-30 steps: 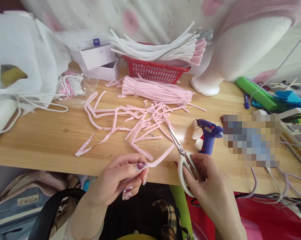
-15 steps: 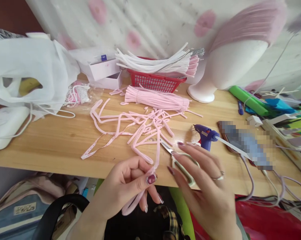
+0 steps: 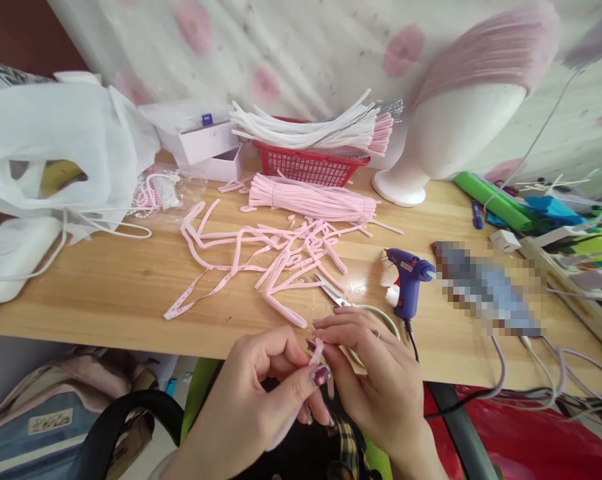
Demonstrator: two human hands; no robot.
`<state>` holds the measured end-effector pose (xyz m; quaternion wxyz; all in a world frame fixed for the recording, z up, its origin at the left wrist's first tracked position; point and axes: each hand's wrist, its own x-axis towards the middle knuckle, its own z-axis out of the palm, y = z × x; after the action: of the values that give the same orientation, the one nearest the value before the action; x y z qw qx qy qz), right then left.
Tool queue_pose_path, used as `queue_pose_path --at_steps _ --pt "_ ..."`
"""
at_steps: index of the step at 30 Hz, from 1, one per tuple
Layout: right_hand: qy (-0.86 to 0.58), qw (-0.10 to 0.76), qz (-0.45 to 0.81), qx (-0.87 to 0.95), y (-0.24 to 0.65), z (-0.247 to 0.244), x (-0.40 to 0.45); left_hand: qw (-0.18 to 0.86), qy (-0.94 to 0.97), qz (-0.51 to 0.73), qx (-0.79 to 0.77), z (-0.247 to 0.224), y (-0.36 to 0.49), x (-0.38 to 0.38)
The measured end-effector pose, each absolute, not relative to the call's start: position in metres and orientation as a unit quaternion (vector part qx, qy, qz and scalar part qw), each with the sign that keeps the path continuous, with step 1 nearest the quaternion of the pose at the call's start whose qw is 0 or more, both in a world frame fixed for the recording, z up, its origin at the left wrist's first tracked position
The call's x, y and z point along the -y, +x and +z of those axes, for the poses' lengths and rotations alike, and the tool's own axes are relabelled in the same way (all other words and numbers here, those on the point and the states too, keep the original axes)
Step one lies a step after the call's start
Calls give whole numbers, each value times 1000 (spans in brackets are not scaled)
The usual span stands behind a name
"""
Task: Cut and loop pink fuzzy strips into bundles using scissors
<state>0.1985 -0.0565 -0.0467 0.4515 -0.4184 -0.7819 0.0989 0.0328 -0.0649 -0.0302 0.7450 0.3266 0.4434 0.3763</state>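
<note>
Over the front edge of the table, my left hand (image 3: pixel 271 387) pinches a pink pipe cleaner (image 3: pixel 318 351) between thumb and fingers. My right hand (image 3: pixel 371 370) meets it from the right, thumb and fingertips closed on the pipe cleaner's upper part. Much of the held piece is hidden behind the fingers. Partly under my right hand lie the scissors (image 3: pixel 333 293), blades pointing to the far left. Just beyond both hands, loose bent pink pipe cleaners (image 3: pixel 237 251) are scattered in a tangle, with a tape measure (image 3: pixel 181 305) winding beneath them.
Behind the tangle lies a tied pink bundle (image 3: pixel 311 199); a red basket (image 3: pixel 305 165) holds white and pink stems. A blue glue gun (image 3: pixel 408 283) stands right, near a blurred phone (image 3: pixel 485 290). A foam head (image 3: pixel 461 133) is behind. A white bag (image 3: pixel 45 133) sits left.
My right hand has moved left and closed its fingertips on the pipe cleaner. The long stem end that stood up above my left hand no longer shows there.
</note>
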Motion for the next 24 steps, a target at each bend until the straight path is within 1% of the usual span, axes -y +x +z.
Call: queue_pose_path --at_steps 3,6,8,10,12,15,18,20,21,24 --pt "-448 470 131 749 197 -45 56 732 320 399 -451 -34 37 69" --pt "-444 480 156 741 197 -46 53 709 316 431 -459 -39 40 71" --pt "-422 484 155 751 199 -47 51 636 372 470 -486 -42 42 71" --pt "-403 484 152 762 201 -48 50 518 466 504 -510 -44 40 69" --pt "-393 470 150 776 205 -47 50 396 567 518 -503 -45 35 67" --pt "-382 414 159 811 213 -41 51 252 694 500 -452 -47 19 61" --pt "-361 361 192 838 221 -36 51 127 745 488 -437 -47 4 56" --pt "-349 354 199 845 224 -34 52 75 736 497 -452 -47 0 55" --pt "-346 360 196 844 224 -34 52 64 725 506 -463 -47 1 55" --pt "-347 391 174 834 225 -36 53 69 651 573 -494 -49 12 58"
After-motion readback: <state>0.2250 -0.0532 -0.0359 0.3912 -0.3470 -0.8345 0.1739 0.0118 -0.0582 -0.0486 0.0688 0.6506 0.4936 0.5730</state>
